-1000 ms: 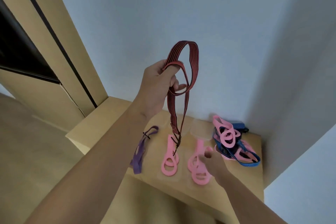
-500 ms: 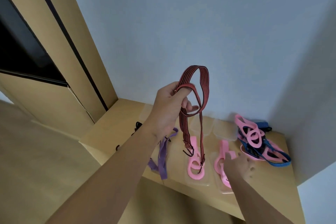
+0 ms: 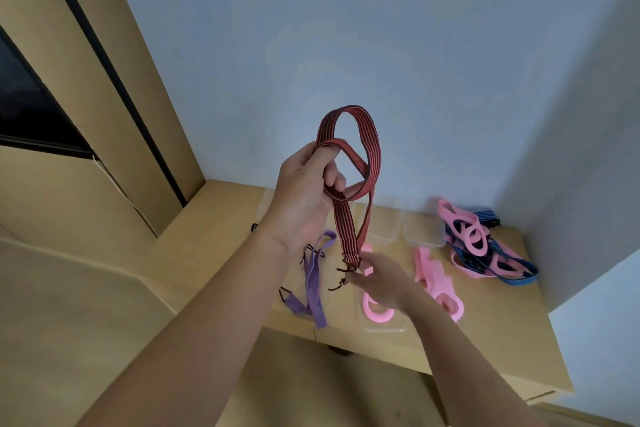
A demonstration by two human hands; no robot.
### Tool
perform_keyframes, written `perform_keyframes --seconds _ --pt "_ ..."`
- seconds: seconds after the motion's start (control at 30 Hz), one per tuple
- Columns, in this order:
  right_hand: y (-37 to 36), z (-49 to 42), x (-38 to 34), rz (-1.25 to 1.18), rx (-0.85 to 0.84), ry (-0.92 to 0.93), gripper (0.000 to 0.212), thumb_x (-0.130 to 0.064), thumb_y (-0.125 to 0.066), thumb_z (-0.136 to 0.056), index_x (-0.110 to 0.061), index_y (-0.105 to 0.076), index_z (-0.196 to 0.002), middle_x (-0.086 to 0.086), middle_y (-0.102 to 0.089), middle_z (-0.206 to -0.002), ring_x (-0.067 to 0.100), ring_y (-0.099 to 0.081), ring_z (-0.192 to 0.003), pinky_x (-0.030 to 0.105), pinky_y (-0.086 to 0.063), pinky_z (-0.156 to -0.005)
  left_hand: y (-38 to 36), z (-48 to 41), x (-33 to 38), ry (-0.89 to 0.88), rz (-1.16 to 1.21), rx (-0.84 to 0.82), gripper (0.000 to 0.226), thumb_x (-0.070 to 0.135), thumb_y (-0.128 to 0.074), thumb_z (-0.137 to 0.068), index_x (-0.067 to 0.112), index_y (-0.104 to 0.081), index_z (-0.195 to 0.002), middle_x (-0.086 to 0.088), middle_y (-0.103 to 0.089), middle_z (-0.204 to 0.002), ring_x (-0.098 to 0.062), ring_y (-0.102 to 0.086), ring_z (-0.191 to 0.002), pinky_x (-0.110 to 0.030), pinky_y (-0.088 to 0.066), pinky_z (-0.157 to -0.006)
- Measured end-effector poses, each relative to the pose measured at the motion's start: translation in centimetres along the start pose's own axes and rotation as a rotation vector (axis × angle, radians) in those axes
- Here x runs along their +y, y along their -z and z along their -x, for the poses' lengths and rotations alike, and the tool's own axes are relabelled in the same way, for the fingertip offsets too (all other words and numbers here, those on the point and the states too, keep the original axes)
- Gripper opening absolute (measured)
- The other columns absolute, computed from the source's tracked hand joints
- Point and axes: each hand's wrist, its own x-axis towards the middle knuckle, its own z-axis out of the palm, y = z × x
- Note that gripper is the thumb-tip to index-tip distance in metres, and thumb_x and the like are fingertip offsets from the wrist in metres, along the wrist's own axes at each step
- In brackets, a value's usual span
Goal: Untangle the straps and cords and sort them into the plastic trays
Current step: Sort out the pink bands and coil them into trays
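Note:
My left hand (image 3: 304, 191) is raised above the table and grips a red and black striped strap (image 3: 372, 152), looped over its fingers with both hooked ends hanging down. My right hand (image 3: 379, 279) reaches up under it and pinches the strap's lower end by the hooks. On the wooden table (image 3: 485, 350) lies a purple strap (image 3: 313, 282) at the left. One pink strap (image 3: 377, 312) lies in a clear plastic tray (image 3: 384, 328), partly hidden by my right hand. A second pink strap (image 3: 438, 279) lies to its right.
A tangle of pink and blue straps (image 3: 481, 246) sits at the table's back right, by the wall corner. Two more clear trays (image 3: 420, 232) stand against the back wall. A tall wooden cabinet (image 3: 86, 114) stands to the left. The table's front edge is close below my arms.
My right hand left the right pink strap, moved left and up, and took hold of the striped strap's hanging end. The left hand lowered slightly with the strap.

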Motion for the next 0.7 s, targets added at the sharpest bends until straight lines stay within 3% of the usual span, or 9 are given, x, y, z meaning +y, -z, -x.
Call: perform_keyframes --seconds 0.03,0.1,0.17,0.27,0.37,0.43,0.53,0.6,0.7 --pt "-0.6 -0.2 -0.3 -0.124 0.001 -0.028 0.008 -0.027 -0.056 -0.102 -0.028 -0.063 -0.099 -0.003 -0.065 -0.104 0.017 -0.059 -0.095 0.035 -0.048 -0.085 0.4 0.1 0.3 0.001 0.023 0.011 0.021 0.008 -0.055 -0.103 0.01 -0.058 -0.082 -0.003 -0.031 -0.06 -0.018 -0.037 -0.055 -0.03 -0.052 -0.052" --pt "-1.7 -0.2 -1.0 -0.537 -0.061 -0.182 0.024 -0.02 -0.045 -0.106 -0.024 -0.063 -0.091 -0.004 -0.067 -0.096 0.018 -0.062 -0.087 0.042 -0.051 -0.082 1.6 0.0 0.5 0.008 0.064 0.046 0.021 0.009 -0.053 -0.103 0.012 -0.059 -0.083 -0.002 -0.031 -0.059 -0.018 -0.036 -0.056 -0.025 -0.049 -0.048" --pt "-2.7 -0.2 -1.5 -0.792 -0.072 -0.234 0.025 -0.015 -0.041 -0.106 -0.016 -0.065 -0.099 0.002 -0.071 -0.1 0.026 -0.07 -0.089 0.049 -0.056 -0.081 2.7 -0.4 0.1 0.038 0.119 0.082 0.021 0.011 -0.055 -0.103 0.014 -0.058 -0.082 -0.001 -0.033 -0.058 -0.017 -0.037 -0.054 -0.03 -0.052 -0.064" --pt "-4.0 -0.6 -1.5 -1.143 -0.095 -0.308 0.024 -0.011 -0.035 -0.108 -0.009 -0.057 -0.098 0.02 -0.07 -0.114 0.044 -0.072 -0.095 0.057 -0.059 -0.081 4.3 -1.4 -1.7 0.107 0.215 0.159 0.022 0.011 -0.057 -0.101 0.016 -0.056 -0.08 0.0 -0.034 -0.057 -0.017 -0.04 -0.052 -0.051 -0.049 -0.087" --pt "-4.7 -1.3 -1.7 -1.391 -0.167 -0.417 0.024 -0.015 -0.032 -0.109 -0.008 -0.052 -0.098 0.026 -0.067 -0.122 0.046 -0.072 -0.092 0.052 -0.061 -0.07 5.2 -2.4 -3.8 0.171 0.326 0.225 0.021 0.009 -0.06 -0.099 0.014 -0.052 -0.081 0.0 -0.032 -0.056 -0.016 -0.041 -0.049 -0.063 -0.044 -0.104" --pt "-5.1 -1.8 -1.8 -1.422 -0.257 -0.457 0.02 -0.007 -0.034 -0.104 -0.005 -0.054 -0.105 0.023 -0.065 -0.123 0.045 -0.07 -0.09 0.057 -0.06 -0.076 5.5 -3.0 -4.7 0.203 0.374 0.253 0.019 0.009 -0.063 -0.097 0.014 -0.051 -0.083 0.0 -0.031 -0.055 -0.015 -0.041 -0.047 -0.067 -0.042 -0.105" --pt "-5.6 -2.2 -1.3 -1.402 -0.417 -0.515 0.024 0.003 -0.036 -0.092 0.0 -0.058 -0.1 0.025 -0.06 -0.12 0.045 -0.064 -0.104 0.063 -0.05 -0.094 5.3 -4.2 -5.1 0.218 0.361 0.258 0.018 0.01 -0.063 -0.097 0.015 -0.051 -0.084 0.001 -0.031 -0.054 -0.014 -0.04 -0.047 -0.066 -0.041 -0.106" --pt "-5.9 -3.2 -0.5 -1.551 -0.531 -0.443 0.023 -0.009 -0.051 -0.084 0.001 -0.055 -0.105 0.025 -0.056 -0.133 0.048 -0.058 -0.118 0.069 -0.048 -0.094 5.0 -4.9 -4.8 0.226 0.353 0.247 0.017 0.011 -0.062 -0.098 0.016 -0.05 -0.086 0.002 -0.03 -0.054 -0.014 -0.039 -0.046 -0.064 -0.051 -0.098" --pt "-5.7 -6.0 0.7 -1.733 -0.542 -0.421 0.053 -0.042 -0.069 -0.083 -0.009 -0.056 -0.123 0.024 -0.052 -0.139 0.05 -0.055 -0.121 0.072 -0.044 -0.095 4.7 -5.8 -4.4 0.27 0.346 0.205 0.014 0.011 -0.058 -0.099 0.017 -0.05 -0.09 0.004 -0.028 -0.052 -0.011 -0.036 -0.043 -0.053 -0.061 -0.078"
